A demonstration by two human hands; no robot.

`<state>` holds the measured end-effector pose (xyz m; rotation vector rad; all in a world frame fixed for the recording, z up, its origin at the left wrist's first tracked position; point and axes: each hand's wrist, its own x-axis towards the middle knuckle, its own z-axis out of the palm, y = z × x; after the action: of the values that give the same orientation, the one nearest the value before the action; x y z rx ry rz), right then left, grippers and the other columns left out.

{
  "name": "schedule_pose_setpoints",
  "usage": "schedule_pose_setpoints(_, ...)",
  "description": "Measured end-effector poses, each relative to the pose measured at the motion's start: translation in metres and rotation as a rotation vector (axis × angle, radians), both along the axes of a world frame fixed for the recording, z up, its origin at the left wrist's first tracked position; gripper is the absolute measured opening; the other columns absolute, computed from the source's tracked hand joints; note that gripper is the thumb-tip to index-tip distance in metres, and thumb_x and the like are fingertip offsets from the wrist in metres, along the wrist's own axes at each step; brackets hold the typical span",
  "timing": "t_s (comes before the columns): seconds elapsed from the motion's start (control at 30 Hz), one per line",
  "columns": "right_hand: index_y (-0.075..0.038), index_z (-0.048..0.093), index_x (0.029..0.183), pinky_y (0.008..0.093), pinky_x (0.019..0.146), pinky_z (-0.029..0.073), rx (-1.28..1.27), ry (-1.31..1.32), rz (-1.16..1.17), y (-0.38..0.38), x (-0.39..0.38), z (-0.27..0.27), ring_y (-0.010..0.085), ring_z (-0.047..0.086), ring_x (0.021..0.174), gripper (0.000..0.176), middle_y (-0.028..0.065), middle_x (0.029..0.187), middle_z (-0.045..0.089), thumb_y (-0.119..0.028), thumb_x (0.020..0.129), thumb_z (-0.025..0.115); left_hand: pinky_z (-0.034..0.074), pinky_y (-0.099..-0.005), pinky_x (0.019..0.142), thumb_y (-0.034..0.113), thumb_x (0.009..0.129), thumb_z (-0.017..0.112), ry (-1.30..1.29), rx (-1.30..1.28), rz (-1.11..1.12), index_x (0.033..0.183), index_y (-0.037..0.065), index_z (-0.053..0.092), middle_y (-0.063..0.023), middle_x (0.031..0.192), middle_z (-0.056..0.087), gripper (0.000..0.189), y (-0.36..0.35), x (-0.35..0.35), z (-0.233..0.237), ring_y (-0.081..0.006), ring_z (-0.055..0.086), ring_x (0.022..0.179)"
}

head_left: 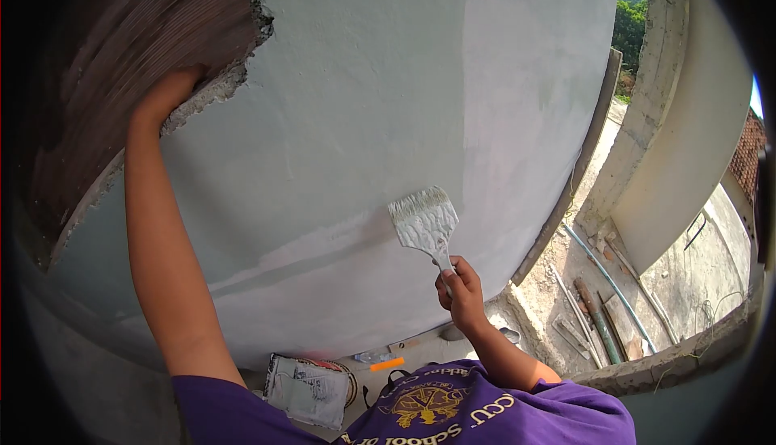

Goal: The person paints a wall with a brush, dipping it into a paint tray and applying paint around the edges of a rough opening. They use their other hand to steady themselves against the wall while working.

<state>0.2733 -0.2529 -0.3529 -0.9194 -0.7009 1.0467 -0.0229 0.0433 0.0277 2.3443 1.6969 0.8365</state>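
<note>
My right hand [465,295] is closed round the handle of a wide paintbrush [424,223], held bristles up. Pale paint coats the brush, and its bristles are at or close to the wall [347,122]; contact is hard to tell. Grey-green and whiter painted areas show on that wall. At upper left, my left hand [170,93] rests at the rough, broken edge [214,89] of an opening with a dark brown, streaked surface [153,25] behind it. Its fingers are mostly hidden by that edge.
A paint-smeared container [307,392] stands below by the wall's foot. Near it lie an orange strip [387,364] and a clear plastic item [372,357]. On the right, past the wall's end, pipes [598,320] and sticks lie on the ground beside a concrete post [638,113].
</note>
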Motion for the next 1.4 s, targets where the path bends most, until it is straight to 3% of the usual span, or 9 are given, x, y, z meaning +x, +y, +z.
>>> schedule_pose_setpoints(0.17,-0.007,0.051,0.107,0.019,0.039,0.023,0.105,-0.026,0.005,0.024,-0.007,0.033,0.0031,0.031,0.044,0.014,-0.002,0.065,0.047,-0.015,0.097,0.046,0.039,-0.0305,0.097,0.041,0.093,0.046,0.021,0.044,0.006,0.125,-0.005,0.056,-0.0199,0.121,0.061,0.057,-0.009,0.003,0.0,-0.0264,0.058,0.108)
schedule_pose_setpoints(0.47,-0.007,0.051,0.107,0.018,0.039,0.022,-0.002,0.009,-0.016,0.0,-0.01,-0.013,0.0022,0.031,0.044,0.015,-0.0015,0.066,0.047,-0.016,0.096,0.047,0.038,-0.0332,0.099,0.042,0.094,0.043,0.12,0.019,0.016,0.127,-0.001,0.055,-0.0221,0.127,0.058,0.056,0.006,-0.005,0.003,-0.0303,0.056,0.114)
schedule_pose_setpoints(0.73,-0.007,0.051,0.109,0.0185,0.039,0.022,0.151,-0.068,-0.006,0.027,-0.011,0.036,0.0024,0.031,0.045,0.016,-0.0018,0.066,0.046,-0.016,0.097,0.047,0.039,-0.0332,0.098,0.041,0.094,0.043,0.181,0.071,-0.013,0.125,0.001,0.057,-0.0209,0.123,0.06,0.052,-0.002,-0.001,0.002,-0.0286,0.058,0.111)
schedule_pose_setpoints(0.87,-0.007,0.052,0.109,0.0183,0.039,0.022,0.08,-0.031,0.0,0.025,-0.015,0.007,0.0023,0.031,0.045,0.016,-0.0018,0.066,0.047,-0.018,0.097,0.048,0.038,-0.0338,0.099,0.039,0.095,0.043,0.114,0.016,0.033,0.126,0.003,0.057,-0.0205,0.125,0.06,0.05,-0.008,0.003,0.003,-0.0287,0.057,0.112)
schedule_pose_setpoints(0.97,-0.007,0.052,0.107,0.0182,0.039,0.022,0.002,0.023,0.035,0.008,-0.008,-0.01,0.0024,0.031,0.044,0.016,-0.0014,0.066,0.047,-0.017,0.096,0.049,0.038,-0.0334,0.099,0.039,0.095,0.043,0.262,0.126,-0.018,0.126,0.003,0.057,-0.0193,0.125,0.059,0.049,-0.003,-0.002,0.001,-0.0285,0.057,0.112)
schedule_pose_setpoints(1.1,-0.006,0.051,0.107,0.0191,0.038,0.021,0.081,0.007,-0.011,0.004,0.005,0.009,0.0028,0.028,0.043,0.016,-0.0007,0.064,0.046,-0.015,0.094,0.048,0.038,-0.0318,0.099,0.039,0.095,0.044,0.143,0.046,-0.029,0.126,0.003,0.057,-0.0182,0.125,0.06,0.05,0.001,-0.003,0.0,-0.0273,0.057,0.112)
schedule_pose_setpoints(1.2,-0.006,0.053,0.108,0.0176,0.041,0.025,0.116,0.027,-0.026,0.012,0.012,0.022,0.0014,0.033,0.047,0.016,-0.0029,0.067,0.048,-0.014,0.095,0.049,0.038,-0.031,0.098,0.039,0.095,0.044,0.102,0.02,-0.015,0.126,0.002,0.057,-0.0181,0.124,0.061,0.051,0.002,-0.004,0.002,-0.0269,0.057,0.111)
schedule_pose_setpoints(1.4,-0.007,0.052,0.106,0.0189,0.038,0.021,0.035,-0.042,-0.058,0.015,0.002,-0.013,0.0025,0.031,0.043,0.014,-0.0023,0.064,0.046,-0.015,0.095,0.048,0.041,-0.0305,0.094,0.039,0.094,0.046,0.021,-0.01,0.005,0.123,0.0,0.059,-0.0172,0.117,0.063,0.05,-0.002,-0.001,0.001,-0.0245,0.06,0.103)
